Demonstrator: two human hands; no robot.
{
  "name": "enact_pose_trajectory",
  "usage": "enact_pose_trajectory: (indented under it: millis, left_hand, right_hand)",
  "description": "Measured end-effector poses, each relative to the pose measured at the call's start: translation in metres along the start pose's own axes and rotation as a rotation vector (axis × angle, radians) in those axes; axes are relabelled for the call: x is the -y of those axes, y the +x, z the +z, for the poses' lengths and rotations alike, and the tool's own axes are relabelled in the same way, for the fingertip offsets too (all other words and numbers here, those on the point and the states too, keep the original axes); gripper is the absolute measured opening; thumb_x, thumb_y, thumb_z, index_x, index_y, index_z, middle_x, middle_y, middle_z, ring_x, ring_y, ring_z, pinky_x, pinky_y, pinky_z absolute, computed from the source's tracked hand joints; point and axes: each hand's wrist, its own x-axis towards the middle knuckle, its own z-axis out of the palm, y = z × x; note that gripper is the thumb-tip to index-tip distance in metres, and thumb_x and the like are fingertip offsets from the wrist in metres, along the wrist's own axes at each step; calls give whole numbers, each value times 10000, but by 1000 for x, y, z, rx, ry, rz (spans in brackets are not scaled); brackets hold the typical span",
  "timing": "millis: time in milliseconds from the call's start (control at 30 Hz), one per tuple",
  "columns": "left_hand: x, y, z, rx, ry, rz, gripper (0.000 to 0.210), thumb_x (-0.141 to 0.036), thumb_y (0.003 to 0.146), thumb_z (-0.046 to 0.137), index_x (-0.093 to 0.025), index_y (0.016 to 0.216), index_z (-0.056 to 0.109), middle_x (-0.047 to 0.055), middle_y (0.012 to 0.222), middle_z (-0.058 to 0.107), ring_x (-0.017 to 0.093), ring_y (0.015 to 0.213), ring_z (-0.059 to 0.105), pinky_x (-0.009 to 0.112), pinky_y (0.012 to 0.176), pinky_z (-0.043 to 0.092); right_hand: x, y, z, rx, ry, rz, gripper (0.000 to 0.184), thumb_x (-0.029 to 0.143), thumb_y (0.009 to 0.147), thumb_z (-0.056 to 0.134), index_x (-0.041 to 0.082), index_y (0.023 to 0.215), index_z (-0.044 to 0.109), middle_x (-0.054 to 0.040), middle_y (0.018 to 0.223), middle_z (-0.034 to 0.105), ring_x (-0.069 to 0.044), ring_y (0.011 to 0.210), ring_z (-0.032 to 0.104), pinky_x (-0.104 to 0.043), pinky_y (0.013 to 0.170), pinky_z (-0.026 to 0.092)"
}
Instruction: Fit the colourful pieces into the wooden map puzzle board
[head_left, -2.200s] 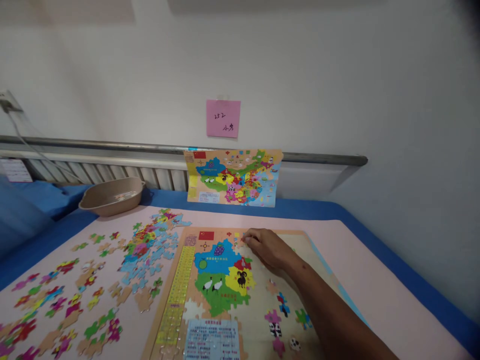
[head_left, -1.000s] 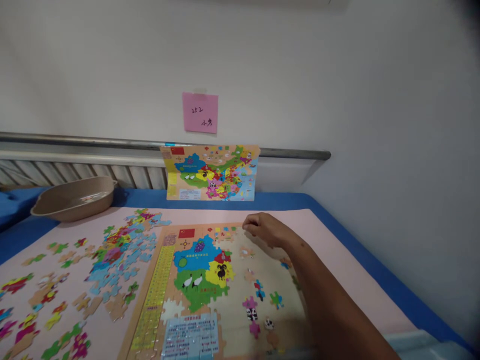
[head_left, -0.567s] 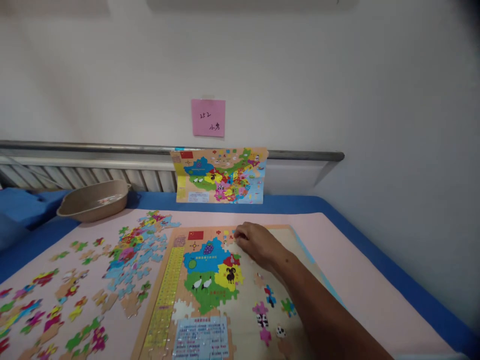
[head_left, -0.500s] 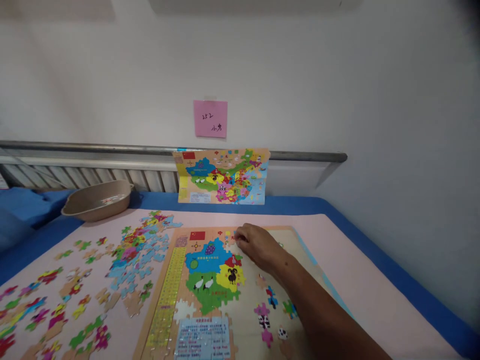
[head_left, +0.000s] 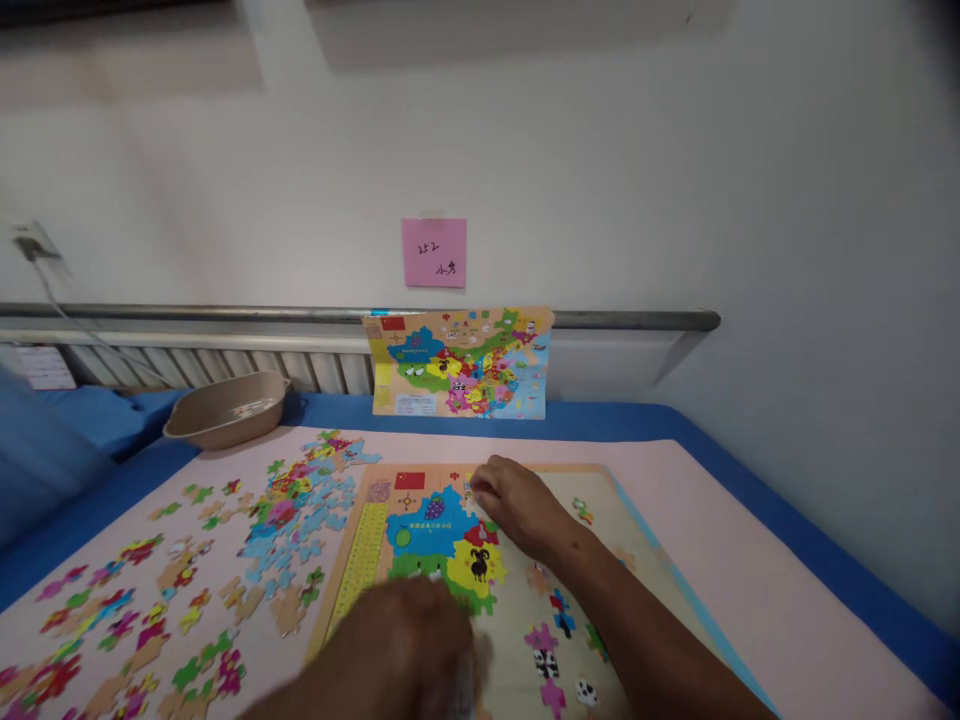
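My right hand (head_left: 517, 508) rests at the top of the jigsaw board (head_left: 622, 515), its fingers curled together against the edge of the joined pieces. What they hold, if anything, is hidden. My left hand (head_left: 409, 635) is over the lower left of the board, smeared by motion, so its fingers cannot be made out. It covers part of the joined map section (head_left: 431, 540), which shows blue, green and yellow areas. Right of that, small groups lie on the board, among them a panda piece (head_left: 546, 662) and a black-and-white cow piece (head_left: 586, 692).
Many loose puzzle pieces (head_left: 300, 500) are spread on the pink table surface (head_left: 712, 520) at the left. A beige basin (head_left: 225, 420) stands behind them. A printed map sheet (head_left: 461, 365) leans against the metal rail (head_left: 637, 320), below a pink note (head_left: 434, 253).
My left hand has come into view from below, over the board's lower left. My right hand stays at the board's top with its fingers together. The view has shifted slightly.
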Motion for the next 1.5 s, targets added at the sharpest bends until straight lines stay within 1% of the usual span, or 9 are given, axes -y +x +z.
enact_pose_trajectory:
  millis: [67, 133, 267, 433, 567, 767, 967, 1233, 1500]
  left_hand:
    - [32, 27, -14, 5, 195, -188, 247, -168, 944, 490, -205, 712, 566, 40, 763, 623, 222, 732, 593, 362, 643, 398]
    - [57, 51, -22, 42, 311, -293, 157, -159, 906, 512, -206, 812, 628, 56, 879, 667, 250, 863, 640, 363, 713, 423]
    - [87, 83, -23, 46, 322, -333, 153, -153, 854, 535, -194, 839, 682, 84, 977, 714, 282, 980, 672, 371, 808, 458]
    - [110, 103, -18, 45, 277, -390, 240, -172, 820, 589, -222, 977, 763, 82, 1019, 765, 290, 975, 694, 368, 802, 479]
    - [116, 108, -15, 43, 228, -395, 260, -154, 801, 611, -230, 990, 773, 50, 1005, 780, 242, 938, 704, 329, 793, 483]
    - [112, 115, -12, 48, 210, -358, 278, -154, 813, 586, -240, 1001, 772, 38, 986, 780, 230, 906, 705, 321, 755, 472]
    - [112, 126, -9, 136, 241, -251, 324, -138, 786, 554, -312, 933, 785, -11, 916, 789, 223, 852, 711, 315, 686, 430]
    - [121, 137, -17, 223, 336, -155, 304, -153, 804, 566, -293, 950, 794, 31, 1006, 788, 276, 948, 709, 336, 701, 429]
    - [129, 148, -19, 308, 365, -158, 241, -177, 749, 598, -302, 871, 764, -1, 890, 773, 238, 844, 700, 299, 611, 383]
  right_hand:
    - [1, 2, 2, -4, 33, 5, 143, 151, 936, 556, 189, 855, 668, -39, 905, 618, -173, 854, 551, -271, 721, 325]
    - [2, 4, 5, 0, 41, 15, 147, 132, 921, 553, 188, 868, 678, -44, 914, 631, -176, 867, 560, -271, 726, 330]
    - [3, 6, 4, 5, 24, 64, 96, 149, 904, 582, 185, 885, 670, -43, 926, 635, -179, 872, 557, -272, 716, 321]
    - [5, 6, 2, 34, -5, 121, 56, 171, 896, 604, 193, 882, 652, -39, 932, 630, -176, 851, 546, -278, 690, 294]
    - [2, 6, 4, 37, -3, 110, 94, 146, 880, 598, 204, 933, 650, -38, 950, 632, -179, 872, 551, -275, 700, 296]
    - [-6, 5, 4, 19, -13, 78, 84, 141, 866, 589, 206, 886, 638, -33, 929, 606, -177, 857, 532, -273, 707, 304]
    - [-10, 5, 7, 5, 2, 78, 84, 120, 855, 597, 200, 835, 614, -19, 902, 603, -162, 825, 522, -261, 687, 306]
    - [-10, 6, 5, 5, 18, 77, 79, 123, 843, 631, 200, 845, 610, -22, 899, 615, -168, 830, 534, -265, 699, 316]
    - [-10, 6, 6, 2, 32, 117, 89, 122, 834, 643, 202, 848, 605, -27, 915, 639, -176, 859, 561, -266, 721, 333]
